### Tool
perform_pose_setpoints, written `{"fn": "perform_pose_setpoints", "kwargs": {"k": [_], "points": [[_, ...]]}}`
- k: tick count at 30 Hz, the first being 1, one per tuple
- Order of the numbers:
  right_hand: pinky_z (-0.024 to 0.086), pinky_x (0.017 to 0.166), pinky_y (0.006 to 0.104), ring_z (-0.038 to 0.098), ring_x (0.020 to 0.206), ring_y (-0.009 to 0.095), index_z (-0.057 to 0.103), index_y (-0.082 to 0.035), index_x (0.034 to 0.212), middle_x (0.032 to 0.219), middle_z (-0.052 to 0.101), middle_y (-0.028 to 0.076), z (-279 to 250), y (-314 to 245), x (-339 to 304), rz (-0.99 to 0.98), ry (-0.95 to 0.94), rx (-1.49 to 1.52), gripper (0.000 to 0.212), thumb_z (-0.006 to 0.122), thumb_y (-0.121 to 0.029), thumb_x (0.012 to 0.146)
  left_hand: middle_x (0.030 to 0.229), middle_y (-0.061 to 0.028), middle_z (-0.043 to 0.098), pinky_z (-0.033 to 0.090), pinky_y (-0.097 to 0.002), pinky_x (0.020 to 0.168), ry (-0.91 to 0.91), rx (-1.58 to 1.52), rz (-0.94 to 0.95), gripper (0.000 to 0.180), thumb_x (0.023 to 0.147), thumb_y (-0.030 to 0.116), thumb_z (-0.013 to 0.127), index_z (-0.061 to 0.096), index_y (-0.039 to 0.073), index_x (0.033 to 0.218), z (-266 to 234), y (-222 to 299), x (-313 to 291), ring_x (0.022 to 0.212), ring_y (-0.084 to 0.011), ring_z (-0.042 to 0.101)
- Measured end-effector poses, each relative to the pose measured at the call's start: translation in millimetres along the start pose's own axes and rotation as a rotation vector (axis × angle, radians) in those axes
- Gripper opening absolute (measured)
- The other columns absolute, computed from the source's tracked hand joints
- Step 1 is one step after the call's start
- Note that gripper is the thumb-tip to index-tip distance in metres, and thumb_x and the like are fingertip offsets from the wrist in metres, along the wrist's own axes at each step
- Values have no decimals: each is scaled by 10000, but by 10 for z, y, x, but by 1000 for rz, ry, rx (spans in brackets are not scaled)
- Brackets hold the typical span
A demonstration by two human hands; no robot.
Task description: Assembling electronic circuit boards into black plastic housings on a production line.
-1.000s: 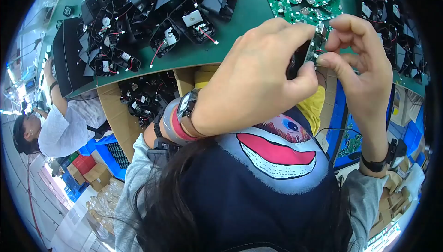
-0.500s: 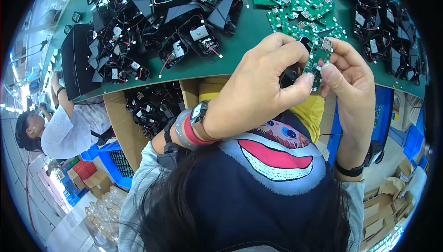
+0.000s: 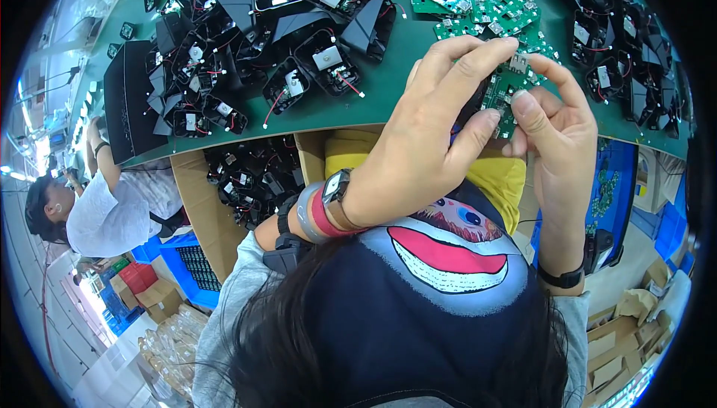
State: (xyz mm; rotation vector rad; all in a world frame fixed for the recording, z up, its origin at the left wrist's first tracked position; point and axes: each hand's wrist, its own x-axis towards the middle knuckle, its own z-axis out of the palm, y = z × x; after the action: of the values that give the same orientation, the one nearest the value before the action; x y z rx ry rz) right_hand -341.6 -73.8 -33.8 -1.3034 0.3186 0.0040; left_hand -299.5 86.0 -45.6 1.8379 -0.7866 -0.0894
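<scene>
Between my hands, above the table's near edge, is a small green circuit board (image 3: 496,100) with a metal connector at its far end. My left hand (image 3: 441,113) is closed around it, thumb on the near left edge and fingers reaching over the far end. A dark part behind the board is mostly hidden by that hand, so its shape cannot be made out. On the other side my right hand (image 3: 559,128) grips the board's right edge, its thumb on the face and index finger at the connector.
Black plastic housings (image 3: 328,61) with red wires cover the table's left, and others (image 3: 597,57) its right. Green circuit boards (image 3: 508,8) lie piled beyond my hands. Below the edge stands a cardboard box (image 3: 196,206) of black parts; a blue bin (image 3: 616,176) holds boards. A person (image 3: 112,206) sits left.
My left fingers have lifted and stretched over the board's far end, where they were curled beside it. The board has shifted slightly left, and my right hand has moved with it.
</scene>
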Motion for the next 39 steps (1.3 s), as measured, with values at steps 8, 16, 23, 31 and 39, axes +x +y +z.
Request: {"fn": "perform_pose_setpoints", "kwargs": {"k": [8,16,23,31,39], "points": [[442,533,161,515,562,31,539,-9,1103,644,555,-6,44,103,53,-72,-10,-103,344,693,-47,798,1211,-172,468,412,-349,925,134,-397,-158,511,800,-22,535,404,16,1292,104,-38,-51,1096,-289,493],[442,521,165,537,654,56,515,-14,1181,823,554,16,20,251,19,-212,46,-124,392,665,-55,821,1262,-81,450,358,-285,976,58,-565,-199,534,839,-45,518,353,-10,1346,53,-16,-28,1140,-156,441],[452,542,159,551,764,59,503,-34,1177,978,554,39,-37,114,74,-82,-79,-44,411,673,-60,804,1237,-77,479,421,-278,934,32,-575,-254,491,825,-57,542,418,-15,1299,70,5,-43,1112,-153,467],[454,574,179,536,801,54,451,-28,1219,1029,534,36,10,270,107,-1,-140,-101,405,610,-95,852,1155,-72,536,456,-267,879,42,-596,-338,466,809,-85,508,452,-9,1265,86,-92,-61,1030,-127,519],[488,698,235,558,940,119,333,-9,1308,1115,524,87,12,195,-53,141,-136,80,519,541,-96,841,1097,-70,558,526,-237,697,-104,-863,-684,507,837,6,529,398,68,1323,-99,37,105,894,-103,568]]}}
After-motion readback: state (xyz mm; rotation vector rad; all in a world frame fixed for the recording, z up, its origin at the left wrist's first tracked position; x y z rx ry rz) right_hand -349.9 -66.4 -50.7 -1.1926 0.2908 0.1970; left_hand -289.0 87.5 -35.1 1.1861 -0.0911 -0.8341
